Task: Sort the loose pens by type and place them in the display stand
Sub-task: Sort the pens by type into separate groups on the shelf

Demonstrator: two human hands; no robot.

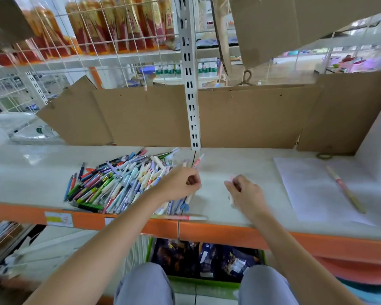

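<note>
**Sorting pens at the shelf: both hands holding pens**

Head view: a heap of loose pens lies on the left of the white shelf, spilling toward its orange front edge. The left hand, at the heap's right edge, grips a pale pink pen whose tip pokes up past the fingers. The right hand, just beside it, pinches a small pink pen, mostly hidden. The pens are slim, in pastel and bright colours. They look light, stiff and smooth, likely to roll or slip; take each at mid-barrel. No display stand is visible.
</note>
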